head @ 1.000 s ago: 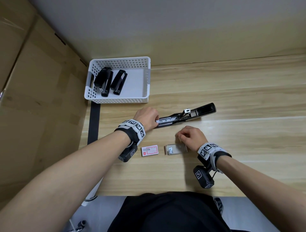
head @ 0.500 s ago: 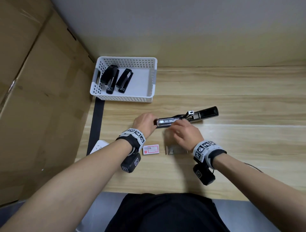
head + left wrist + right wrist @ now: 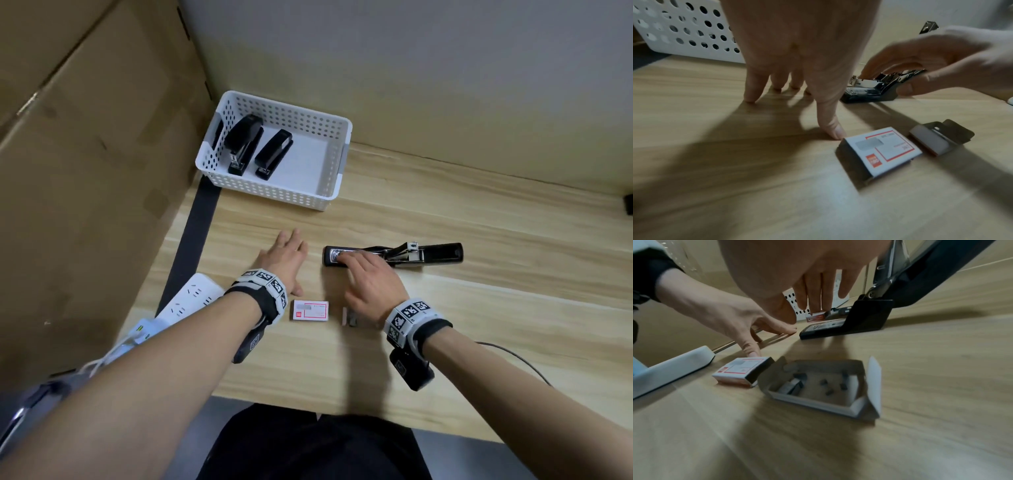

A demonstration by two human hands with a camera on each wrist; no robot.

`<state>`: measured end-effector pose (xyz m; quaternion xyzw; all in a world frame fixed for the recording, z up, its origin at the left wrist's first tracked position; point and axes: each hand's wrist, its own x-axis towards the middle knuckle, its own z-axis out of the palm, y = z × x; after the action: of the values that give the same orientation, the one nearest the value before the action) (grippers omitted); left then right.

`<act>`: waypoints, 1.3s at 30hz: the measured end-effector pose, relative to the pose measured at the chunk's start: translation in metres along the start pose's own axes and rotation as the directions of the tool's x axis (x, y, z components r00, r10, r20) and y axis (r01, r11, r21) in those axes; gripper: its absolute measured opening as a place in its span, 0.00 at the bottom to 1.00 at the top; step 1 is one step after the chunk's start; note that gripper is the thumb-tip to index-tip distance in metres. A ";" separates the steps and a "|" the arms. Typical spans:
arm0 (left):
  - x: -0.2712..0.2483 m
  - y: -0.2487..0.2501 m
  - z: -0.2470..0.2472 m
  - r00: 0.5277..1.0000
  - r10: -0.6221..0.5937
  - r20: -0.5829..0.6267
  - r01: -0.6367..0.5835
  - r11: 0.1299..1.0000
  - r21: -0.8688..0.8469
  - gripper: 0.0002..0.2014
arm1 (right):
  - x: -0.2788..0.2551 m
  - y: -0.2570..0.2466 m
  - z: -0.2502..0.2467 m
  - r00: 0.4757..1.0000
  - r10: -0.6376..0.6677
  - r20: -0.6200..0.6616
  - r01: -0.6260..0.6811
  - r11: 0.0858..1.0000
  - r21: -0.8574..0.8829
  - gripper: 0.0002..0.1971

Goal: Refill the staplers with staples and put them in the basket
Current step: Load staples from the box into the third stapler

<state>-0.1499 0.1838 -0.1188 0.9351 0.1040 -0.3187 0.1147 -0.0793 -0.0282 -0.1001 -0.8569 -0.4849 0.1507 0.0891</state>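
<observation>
From the head camera, a wooden table (image 3: 445,342) held a white perforated basket (image 3: 337,192) at the far left, with two closed black staplers (image 3: 243,144) lying side by side inside it. A third black stapler (image 3: 442,254) lay hinged open on the table, well apart from the basket. The left hand (image 3: 282,258) rested flat on the wood just left of the open stapler, fingers straight and spread, holding nothing. The right hand (image 3: 371,277) reached over the stapler's metal channel, fingers extended onto it. A closed staple box (image 3: 310,310) lay just beside the left thumb.

From the left wrist camera, the left fingertips (image 3: 750,99) pressed the table, apart from the stapler (image 3: 869,94). The right hand's fingertips touched the stapler's metal rail.

From the right wrist camera, the right fingers (image 3: 816,293) hung nearly straight over the rail; whether they pinched staples could not be told. An open box tray (image 3: 818,402) held loose staple pieces (image 3: 793,385). A white power strip (image 3: 670,369) lay at left.
</observation>
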 end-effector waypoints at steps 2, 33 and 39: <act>0.000 0.001 0.000 1.000 -0.007 -0.007 0.007 1.000 0.021 0.54 | -0.004 0.002 -0.004 0.998 0.044 -0.045 -0.045 0.999 -0.015 0.33; -0.009 0.002 -0.001 0.998 -0.023 0.058 0.028 0.996 -0.086 0.55 | -0.049 -0.013 0.016 0.924 0.267 0.273 -0.314 0.938 0.146 0.12; -0.007 0.001 0.000 0.999 -0.015 0.048 0.019 0.996 -0.085 0.54 | -0.045 -0.015 0.030 0.902 0.314 0.296 -0.355 0.930 0.095 0.11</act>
<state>-0.1551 0.1819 -0.1138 0.9206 0.1228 -0.3370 0.1545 -0.1238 -0.0591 -0.1160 -0.8892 -0.3253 0.3168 0.0563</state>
